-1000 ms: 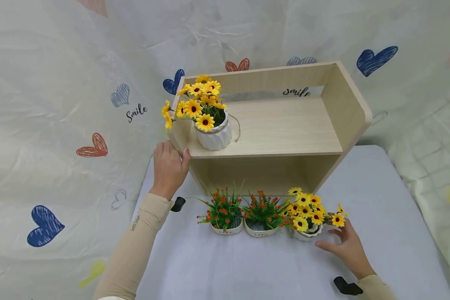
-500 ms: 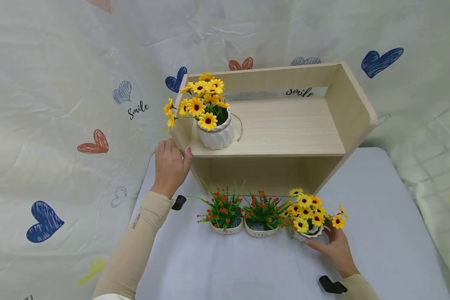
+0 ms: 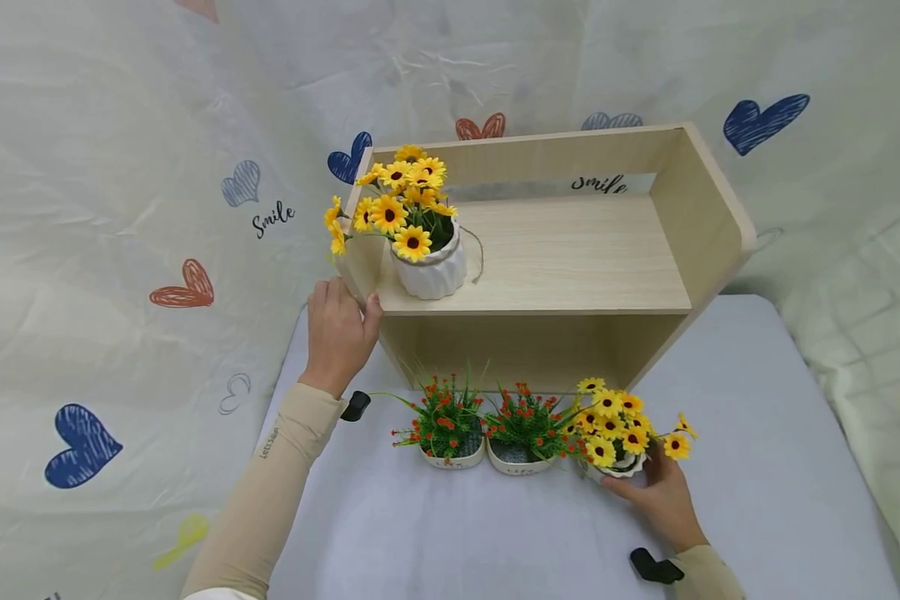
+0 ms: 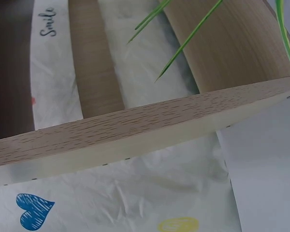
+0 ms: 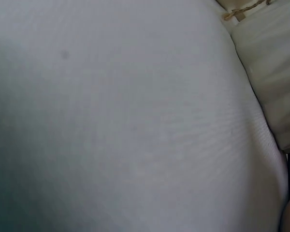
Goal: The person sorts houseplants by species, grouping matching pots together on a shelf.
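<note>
My left hand grips the left side panel of a light wooden two-tier shelf, thumb at its front edge. In the left wrist view the shelf's side panel crosses the picture. With thumb in front and fingers at the right side, my right hand holds a white pot of yellow artificial sunflowers standing on the table before the shelf. The right wrist view catches the ribbed white pot at its right edge, with twine nearby. Another potted sunflower plant occupies the upper tier's left end.
Two oval white pots with red-flowered greenery, one left and one in the middle, stand in a row left of the held pot. A white cloth covers the table. Behind hangs a heart-printed curtain.
My right hand has moved left from beside the sunflower pot and closed its thumb and fingers on it. The left hand keeps its grip on the shelf.
</note>
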Demonstrator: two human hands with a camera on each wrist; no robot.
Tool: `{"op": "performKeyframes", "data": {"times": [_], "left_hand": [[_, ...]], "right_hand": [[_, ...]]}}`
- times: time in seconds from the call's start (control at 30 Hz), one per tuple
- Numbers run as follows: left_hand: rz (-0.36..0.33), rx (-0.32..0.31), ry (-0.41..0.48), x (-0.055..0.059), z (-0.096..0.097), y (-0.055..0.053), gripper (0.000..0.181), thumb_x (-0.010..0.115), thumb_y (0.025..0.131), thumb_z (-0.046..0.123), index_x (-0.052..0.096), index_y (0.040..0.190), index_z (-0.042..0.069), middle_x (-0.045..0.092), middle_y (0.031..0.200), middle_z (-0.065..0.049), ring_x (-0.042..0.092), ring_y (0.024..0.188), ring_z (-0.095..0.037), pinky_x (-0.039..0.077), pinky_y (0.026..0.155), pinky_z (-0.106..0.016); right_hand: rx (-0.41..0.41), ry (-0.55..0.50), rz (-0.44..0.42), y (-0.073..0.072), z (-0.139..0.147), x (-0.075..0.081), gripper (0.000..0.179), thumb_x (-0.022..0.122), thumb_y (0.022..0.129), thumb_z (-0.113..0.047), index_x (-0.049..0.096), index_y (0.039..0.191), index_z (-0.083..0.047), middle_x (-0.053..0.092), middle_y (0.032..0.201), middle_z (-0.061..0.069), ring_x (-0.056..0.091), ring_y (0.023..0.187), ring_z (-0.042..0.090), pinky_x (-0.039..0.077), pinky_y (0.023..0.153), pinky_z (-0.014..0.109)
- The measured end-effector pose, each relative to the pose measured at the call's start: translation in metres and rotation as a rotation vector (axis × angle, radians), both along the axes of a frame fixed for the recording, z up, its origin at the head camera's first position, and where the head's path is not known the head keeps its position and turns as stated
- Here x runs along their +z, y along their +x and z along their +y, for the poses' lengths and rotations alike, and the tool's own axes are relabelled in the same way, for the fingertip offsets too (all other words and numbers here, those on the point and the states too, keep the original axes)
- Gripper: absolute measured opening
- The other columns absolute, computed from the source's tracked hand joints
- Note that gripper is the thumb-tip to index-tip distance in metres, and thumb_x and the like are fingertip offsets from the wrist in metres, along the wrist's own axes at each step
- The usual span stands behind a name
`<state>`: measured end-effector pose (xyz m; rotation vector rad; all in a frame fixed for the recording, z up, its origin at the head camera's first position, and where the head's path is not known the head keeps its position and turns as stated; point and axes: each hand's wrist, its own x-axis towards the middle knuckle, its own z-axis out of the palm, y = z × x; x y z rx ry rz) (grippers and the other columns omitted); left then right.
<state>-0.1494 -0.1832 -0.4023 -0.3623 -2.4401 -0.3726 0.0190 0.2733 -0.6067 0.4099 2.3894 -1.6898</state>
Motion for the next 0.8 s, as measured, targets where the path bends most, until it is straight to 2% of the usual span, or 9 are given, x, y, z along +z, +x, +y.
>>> {"op": "performKeyframes", "data": {"times": [0.3,0.33,0.4,0.47,0.5,0.53,0.6,0.7,0.8], "left_hand": [[0.021,-0.002,0.017,-0.0011,0.0006,0.0009,0.043,0.047,0.104,0.03,0.046,0.074,-0.001,0.05,0.085,-0.022,0.042,0.081,-0.038,0.032,0.072,-0.045],[0.024,-0.001,0.017,-0.0012,0.0004,0.001,0.043,0.047,0.104,0.03,0.046,0.074,-0.001,0.051,0.085,-0.022,0.042,0.081,-0.038,0.032,0.072,-0.045],[0.028,-0.002,0.013,-0.0008,-0.0002,0.0016,0.043,0.046,0.104,0.03,0.047,0.074,0.0,0.051,0.085,-0.022,0.042,0.081,-0.039,0.032,0.072,-0.045],[0.032,-0.003,0.008,-0.0007,-0.0009,0.0014,0.043,0.046,0.104,0.03,0.048,0.074,0.0,0.051,0.085,-0.021,0.042,0.081,-0.039,0.033,0.072,-0.046],[0.035,-0.003,0.007,-0.0007,-0.0014,0.0011,0.042,0.045,0.104,0.03,0.048,0.074,0.001,0.051,0.085,-0.021,0.042,0.081,-0.039,0.033,0.072,-0.046],[0.035,-0.004,0.003,-0.0004,-0.0017,0.0011,0.043,0.045,0.105,0.03,0.048,0.073,0.001,0.051,0.084,-0.021,0.042,0.08,-0.039,0.033,0.071,-0.047],[0.041,-0.005,0.0,0.0001,-0.0021,0.0006,0.043,0.044,0.105,0.029,0.048,0.072,0.001,0.05,0.083,-0.021,0.043,0.08,-0.039,0.034,0.071,-0.047],[0.04,-0.003,-0.007,0.0008,-0.002,0.0005,0.045,0.042,0.105,0.03,0.048,0.07,0.001,0.05,0.082,-0.02,0.043,0.079,-0.039,0.034,0.071,-0.048],[0.045,-0.003,-0.008,0.0007,-0.0014,-0.0003,0.046,0.042,0.105,0.031,0.047,0.069,0.002,0.049,0.081,-0.02,0.043,0.079,-0.039,0.035,0.071,-0.048]], "right_hand": [[0.011,0.055,-0.003,0.0008,0.0017,-0.0035,0.118,0.088,0.081,-0.026,0.008,0.165,-0.002,0.015,0.172,0.025,0.019,0.158,0.049,0.017,0.1,-0.008],[0.011,0.061,-0.011,0.0009,0.0018,-0.004,0.119,0.088,0.081,-0.027,0.007,0.165,-0.002,0.014,0.172,0.025,0.019,0.158,0.048,0.018,0.108,-0.003],[0.008,0.068,-0.027,0.0008,0.0018,-0.005,0.121,0.089,0.081,-0.029,0.006,0.166,-0.003,0.014,0.172,0.026,0.018,0.159,0.048,0.021,0.124,0.014],[0.002,0.069,-0.038,0.0005,0.0013,-0.0053,0.122,0.089,0.08,-0.029,0.005,0.166,-0.003,0.013,0.172,0.026,0.017,0.159,0.047,0.021,0.129,0.038],[-0.001,0.074,-0.039,0.0003,0.001,-0.0053,0.123,0.089,0.08,-0.03,0.006,0.166,-0.003,0.013,0.172,0.026,0.018,0.159,0.047,0.021,0.129,0.039],[-0.005,0.074,-0.035,0.0,0.0005,-0.0052,0.123,0.089,0.08,-0.03,0.006,0.166,-0.003,0.014,0.172,0.027,0.019,0.159,0.047,0.021,0.129,0.038],[-0.01,0.079,-0.015,-0.0006,-0.0005,-0.0052,0.121,0.089,0.08,-0.029,0.008,0.165,-0.002,0.017,0.171,0.027,0.02,0.158,0.047,0.021,0.124,0.015],[-0.02,0.077,-0.013,-0.0015,-0.0018,-0.0041,0.121,0.09,0.079,-0.028,0.009,0.165,-0.001,0.018,0.171,0.028,0.021,0.158,0.047,0.021,0.125,0.016],[-0.034,0.06,-0.02,-0.0012,-0.003,-0.0033,0.12,0.09,0.079,-0.026,0.009,0.165,0.0,0.018,0.171,0.027,0.021,0.158,0.048,0.022,0.129,0.048]]}}
